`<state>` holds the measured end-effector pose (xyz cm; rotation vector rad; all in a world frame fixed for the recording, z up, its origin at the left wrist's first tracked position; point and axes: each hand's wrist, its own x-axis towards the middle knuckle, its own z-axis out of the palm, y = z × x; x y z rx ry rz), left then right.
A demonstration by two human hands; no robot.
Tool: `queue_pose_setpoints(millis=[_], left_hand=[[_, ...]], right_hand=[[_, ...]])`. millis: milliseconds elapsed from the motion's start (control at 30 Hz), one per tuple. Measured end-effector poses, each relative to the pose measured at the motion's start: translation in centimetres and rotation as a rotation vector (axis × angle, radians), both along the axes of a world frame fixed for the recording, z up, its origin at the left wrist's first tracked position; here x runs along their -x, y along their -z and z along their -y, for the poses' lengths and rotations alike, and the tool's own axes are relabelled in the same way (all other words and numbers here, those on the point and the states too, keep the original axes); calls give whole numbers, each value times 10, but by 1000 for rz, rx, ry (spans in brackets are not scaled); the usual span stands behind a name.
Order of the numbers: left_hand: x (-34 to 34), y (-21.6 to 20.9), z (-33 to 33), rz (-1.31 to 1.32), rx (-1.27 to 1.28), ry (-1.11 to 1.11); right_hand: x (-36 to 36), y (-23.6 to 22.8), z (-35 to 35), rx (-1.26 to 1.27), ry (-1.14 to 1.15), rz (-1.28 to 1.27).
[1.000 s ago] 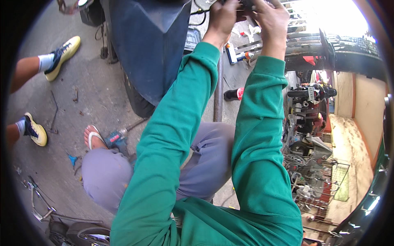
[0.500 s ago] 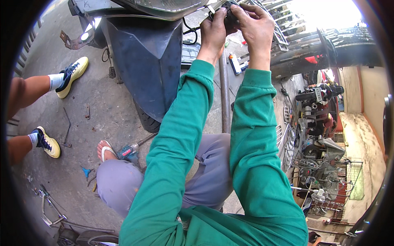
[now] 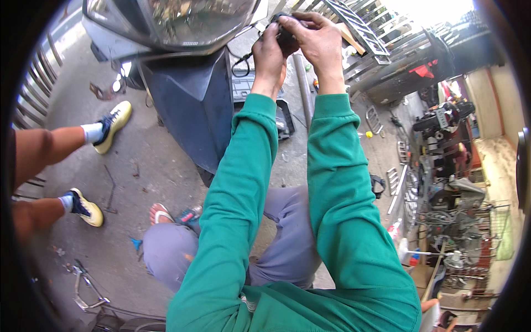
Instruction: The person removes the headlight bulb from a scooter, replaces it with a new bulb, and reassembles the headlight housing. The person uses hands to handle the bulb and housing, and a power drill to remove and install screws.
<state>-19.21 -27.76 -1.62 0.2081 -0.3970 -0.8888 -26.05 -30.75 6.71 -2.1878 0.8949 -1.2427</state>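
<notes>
At the top of the view both of my arms reach forward in green sleeves. My left hand [image 3: 267, 62] is closed round a small black part [image 3: 284, 37], thumb on top. From the other side my right hand [image 3: 319, 45] grips the same part, its thumb and fingers pressing on it. Fingers cover much of the part, so its exact kind cannot be made out. A black cable [image 3: 241, 64] hangs beside my left hand, close to a scooter's dark front panel [image 3: 188, 99]. Above that panel is the scooter's large clear lens [image 3: 193, 23].
A metal pipe [image 3: 303, 83] stands beyond my hands, near an open grey tool case [image 3: 242, 87]. Another person's legs [image 3: 55, 145] are at the left. Metal racks [image 3: 381, 193] and a parked motorcycle [image 3: 440, 119] line the right. Tools, including a metal rod [image 3: 110, 188], lie on the ground.
The view has shifted, showing more of the scooter's lens and the tool case. My hands sit slightly further left in the picture, still on the black part, with the fingers slightly rearranged.
</notes>
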Motion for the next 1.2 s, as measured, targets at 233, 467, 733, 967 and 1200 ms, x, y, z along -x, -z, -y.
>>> queue_pose_setpoints(millis=[233,467,733,967,1200], left_hand=[[-5,-6,-11,-91,-138,109],[18,-26,-77,166,-437,179],[-20,-62,-106,1763,-465,-919],[-29,-85,-47,1651,-678,-514],[-32,-79,-32,1725,-826,-657]], right_hand=[[50,12,28,-641,-346,574],[29,98,46,-633,-567,702],[-9,130,23,-594,-793,905],[-33,126,19,-491,-836,1115],[-40,132,26,-657,-969,1213]])
